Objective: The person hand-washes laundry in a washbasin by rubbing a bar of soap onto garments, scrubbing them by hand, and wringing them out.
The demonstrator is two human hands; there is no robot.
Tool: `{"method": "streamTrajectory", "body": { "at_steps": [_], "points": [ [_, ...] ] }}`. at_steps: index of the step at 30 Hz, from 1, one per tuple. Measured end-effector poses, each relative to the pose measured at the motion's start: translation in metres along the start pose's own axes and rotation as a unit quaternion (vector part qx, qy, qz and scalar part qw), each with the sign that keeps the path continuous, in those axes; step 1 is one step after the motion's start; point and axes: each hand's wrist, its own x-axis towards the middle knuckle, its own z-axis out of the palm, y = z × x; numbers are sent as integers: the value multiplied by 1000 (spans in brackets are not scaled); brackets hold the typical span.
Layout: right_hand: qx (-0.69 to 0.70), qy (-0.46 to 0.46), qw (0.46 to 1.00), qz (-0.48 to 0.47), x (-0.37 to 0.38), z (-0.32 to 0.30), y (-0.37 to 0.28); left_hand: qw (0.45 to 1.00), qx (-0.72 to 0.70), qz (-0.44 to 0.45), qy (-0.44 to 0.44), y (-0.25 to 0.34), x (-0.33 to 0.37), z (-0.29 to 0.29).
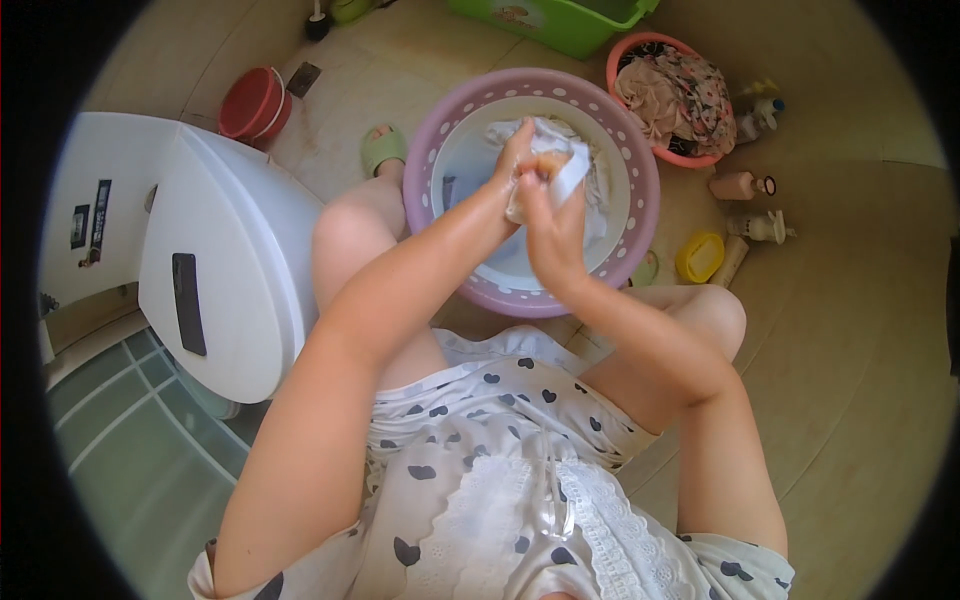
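Note:
A round purple basin with white dots stands on the floor between my feet, holding water and white cloth. Over it my left hand and my right hand come together on a bunched piece of white wet cloth. Both hands are closed round this cloth, and a flat strip of it sticks out beside the right fingers. More of the white cloth lies in the water below and behind the hands. Some of the fingers are hidden by the cloth and by each other.
A pink basket of clothes stands at the far right, near a green tub. Several bottles, including a pink bottle, and a yellow soap dish line the right wall. A red bucket and white toilet are left.

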Motion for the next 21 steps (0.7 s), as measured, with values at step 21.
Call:
{"method": "streamTrajectory", "body": {
  "at_steps": [21],
  "points": [
    [-230, 37, 965, 123, 72, -42, 41, 982, 132, 89, 98, -11, 2, 4]
  ]
}}
